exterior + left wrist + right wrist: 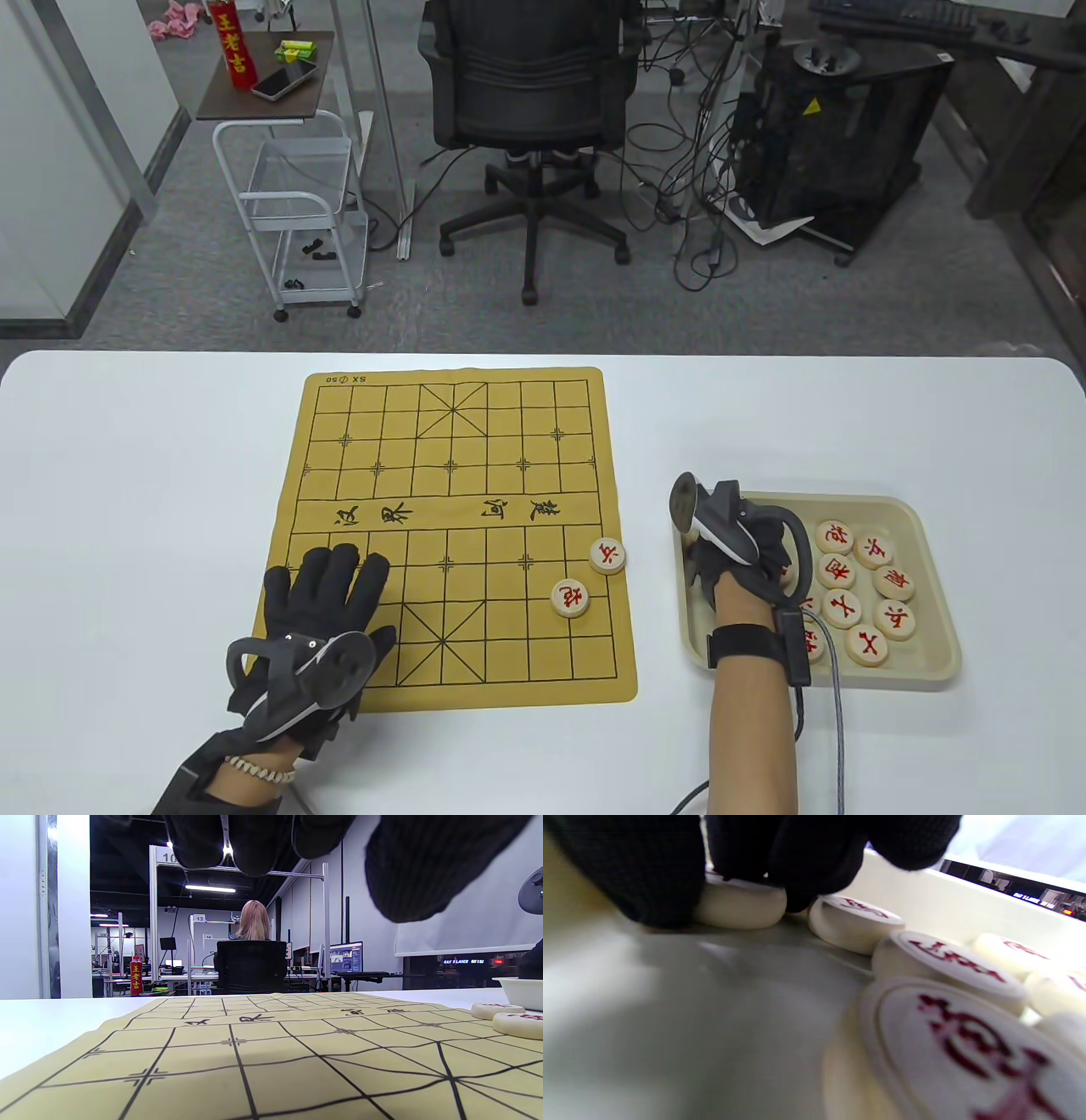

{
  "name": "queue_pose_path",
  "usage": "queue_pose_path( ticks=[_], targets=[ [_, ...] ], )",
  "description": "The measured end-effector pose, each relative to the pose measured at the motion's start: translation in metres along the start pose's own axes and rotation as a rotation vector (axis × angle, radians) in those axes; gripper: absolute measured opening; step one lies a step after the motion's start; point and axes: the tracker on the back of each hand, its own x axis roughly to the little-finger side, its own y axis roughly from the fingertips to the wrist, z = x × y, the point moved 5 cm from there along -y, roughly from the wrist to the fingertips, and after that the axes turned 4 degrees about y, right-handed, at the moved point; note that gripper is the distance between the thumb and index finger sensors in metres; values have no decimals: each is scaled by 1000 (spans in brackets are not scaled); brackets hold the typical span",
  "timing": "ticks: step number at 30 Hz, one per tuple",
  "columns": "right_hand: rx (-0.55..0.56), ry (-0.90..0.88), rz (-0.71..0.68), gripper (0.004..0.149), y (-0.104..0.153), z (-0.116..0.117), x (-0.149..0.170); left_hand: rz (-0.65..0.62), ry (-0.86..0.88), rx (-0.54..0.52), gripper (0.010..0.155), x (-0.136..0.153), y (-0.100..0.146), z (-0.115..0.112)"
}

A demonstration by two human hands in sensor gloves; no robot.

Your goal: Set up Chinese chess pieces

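R hand (pixel 747 560) in tray (pixel 920 679), fingers (pixel 814 870) closed round one piece (pixel 740 906). L hand (pixel 327 607) flat, fingers spread, on board (pixel 458 424) near-left corner. Two pieces (pixel 570 598) on board's right.

Board (pixel 458 543): "SX 50" printed upside down at far left corner; black river characters across the middle (also inverted). Red can (pixel 230 42): 王老吉 in yellow. Frame posts (pixel 167 857): signs "10" and "12". Pieces (pixel 857 586): red characters, too small to read surely.
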Motion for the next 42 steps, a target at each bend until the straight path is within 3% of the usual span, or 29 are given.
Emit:
queue_pose_path(
  ticks=[5,9,15,19,23,25,28,31,34,37,39,42],
  targets=[
    [70,-17,1,62,7,-4,9,-12,-3,5,85,-2,0,-3],
    [155,-44,-52,63,31,-27,9,-13,-5,16,85,-2,-1,-4],
    [255,-80,-301,63,110,-58,-33,-21,-12,18,85,-4,-1,-5],
    [223,-53,-438,62,155,-46,-66,-25,-12,17,85,-4,-1,-6],
    [110,-40,-526,61,177,-10,-94,-31,-18,12,84,-6,0,-6],
    [84,-5,-499,62,181,0,-99,-36,-20,11,84,-7,0,-6],
    [31,2,-521,61,180,-1,-96,-43,-23,14,85,-9,0,-7],
    [-2,-120,-478,58,168,-19,-73,-46,-22,17,85,-9,0,-7],
    [75,-288,-300,55,142,-47,-27,-39,-14,13,84,-7,0,-6],
    [91,-326,-107,58,110,-60,18,-34,-12,13,85,-6,0,-6],
    [98,-296,-6,59,94,-63,37,-35,-16,14,85,-7,0,-6],
    [23,-141,76,58,66,-57,50,-41,-23,19,85,-9,0,-7]
  ],
)
